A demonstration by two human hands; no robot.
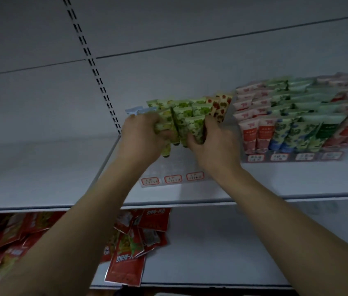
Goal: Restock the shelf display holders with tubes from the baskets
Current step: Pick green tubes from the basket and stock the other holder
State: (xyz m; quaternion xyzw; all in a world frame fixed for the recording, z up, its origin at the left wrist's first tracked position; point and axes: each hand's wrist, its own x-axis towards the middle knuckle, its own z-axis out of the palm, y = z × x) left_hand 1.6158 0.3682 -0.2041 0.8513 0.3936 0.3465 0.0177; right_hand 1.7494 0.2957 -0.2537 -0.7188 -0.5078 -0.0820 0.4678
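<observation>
Gripping green tubes (187, 122): left hand (141, 137); right hand (215, 142).

Yellow-green tubes (165, 122): pale fruit print. Green tubes (190, 122): leafy print on cream. Cream tubes (219, 110): red fruit spots. Red-and-white tubes (251, 133); blue-green floral tubes (284, 133). Red packets (126, 268), white lettering.

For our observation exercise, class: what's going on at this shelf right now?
A person is filling the clear display holder on the upper shelf. The left hand grips yellow-green tubes and the right hand grips green tubes beside them. The neighbouring holder on the right looks full. Red packets lie on the shelf below.
</observation>
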